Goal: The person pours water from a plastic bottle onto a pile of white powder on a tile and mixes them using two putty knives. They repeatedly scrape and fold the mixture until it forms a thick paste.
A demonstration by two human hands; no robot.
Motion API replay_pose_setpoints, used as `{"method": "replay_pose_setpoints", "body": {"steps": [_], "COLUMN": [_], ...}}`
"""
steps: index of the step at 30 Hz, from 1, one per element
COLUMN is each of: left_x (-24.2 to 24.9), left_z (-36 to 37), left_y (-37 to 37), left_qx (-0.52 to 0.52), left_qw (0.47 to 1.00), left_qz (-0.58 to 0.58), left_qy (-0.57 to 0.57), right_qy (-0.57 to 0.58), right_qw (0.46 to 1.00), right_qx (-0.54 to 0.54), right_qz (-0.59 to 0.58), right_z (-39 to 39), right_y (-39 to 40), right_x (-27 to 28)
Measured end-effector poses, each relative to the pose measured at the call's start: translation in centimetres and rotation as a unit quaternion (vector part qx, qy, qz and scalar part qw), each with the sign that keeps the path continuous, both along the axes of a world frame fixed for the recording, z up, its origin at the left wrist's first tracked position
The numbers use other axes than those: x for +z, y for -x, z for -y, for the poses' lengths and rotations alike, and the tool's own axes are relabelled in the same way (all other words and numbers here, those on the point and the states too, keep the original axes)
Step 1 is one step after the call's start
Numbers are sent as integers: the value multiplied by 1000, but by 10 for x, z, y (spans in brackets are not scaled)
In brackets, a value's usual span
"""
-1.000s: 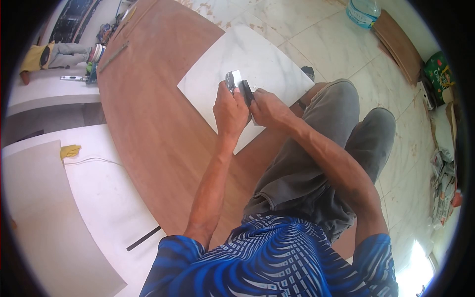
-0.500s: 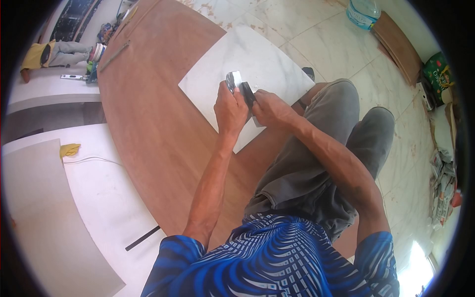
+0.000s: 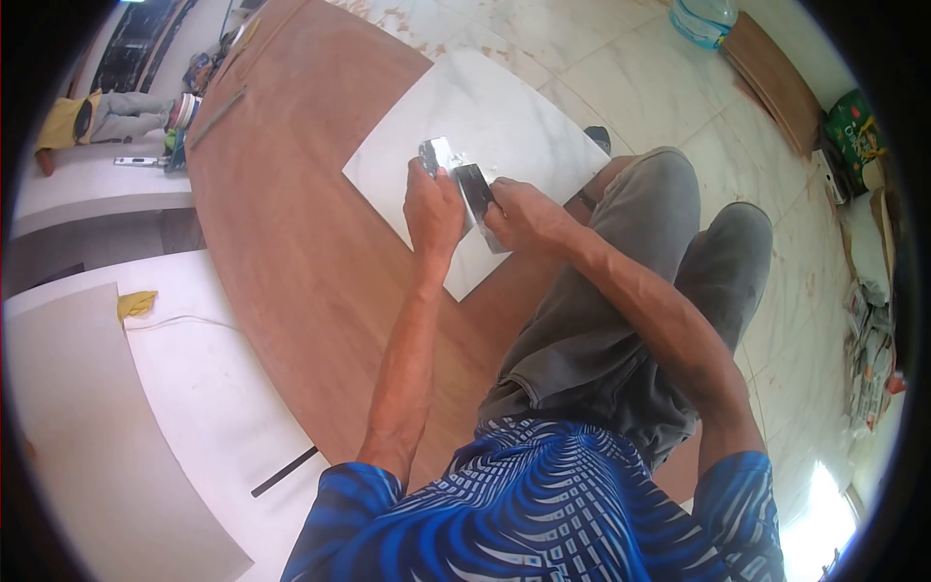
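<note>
My left hand is closed around a shiny metal putty knife, whose bright blade sticks out past the fingers. Just to its right, my right hand grips a second, darker flat putty knife by its side. The two blades are close together with a narrow gap between them. Small white lumps of paste show by the blades. Both hands are over a white marbled tile, which lies askew on a brown wooden board. The fingers hide the handles.
My bent legs are right of the tile. Another person is at the far left near a level. A water bottle and curved brown boards stand at upper right. A yellow cloth lies on a white surface at left.
My left hand has moved slightly left with its putty knife. The blades have drawn apart, and the darker one is turned flatter, showing more of its face.
</note>
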State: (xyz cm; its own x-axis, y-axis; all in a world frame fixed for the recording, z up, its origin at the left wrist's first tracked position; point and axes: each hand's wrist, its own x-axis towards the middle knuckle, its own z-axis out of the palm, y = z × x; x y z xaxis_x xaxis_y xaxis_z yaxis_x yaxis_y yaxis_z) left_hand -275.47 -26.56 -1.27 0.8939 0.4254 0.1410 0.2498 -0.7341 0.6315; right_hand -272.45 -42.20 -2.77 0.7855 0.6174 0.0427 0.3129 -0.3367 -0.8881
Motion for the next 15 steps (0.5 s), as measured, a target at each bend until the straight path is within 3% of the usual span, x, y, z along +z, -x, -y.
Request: {"method": "replay_pose_setpoints", "body": {"steps": [8, 12, 15], "left_x": [4, 6, 9], "left_z": [-12, -14, -19], "left_y": [0, 2, 5], "left_qx": [-7, -22, -49], "left_qw": [999, 999, 997], "left_qz": [-4, 5, 16], "left_qy": [34, 45, 58], "right_qy": [-22, 8, 42], "right_qw": [971, 971, 979], "right_qx": [-140, -140, -154], "right_qz": [-192, -194, -129], "right_z": [18, 22, 23], "right_y": [-24, -28, -28], "right_x": [12, 17, 23]}}
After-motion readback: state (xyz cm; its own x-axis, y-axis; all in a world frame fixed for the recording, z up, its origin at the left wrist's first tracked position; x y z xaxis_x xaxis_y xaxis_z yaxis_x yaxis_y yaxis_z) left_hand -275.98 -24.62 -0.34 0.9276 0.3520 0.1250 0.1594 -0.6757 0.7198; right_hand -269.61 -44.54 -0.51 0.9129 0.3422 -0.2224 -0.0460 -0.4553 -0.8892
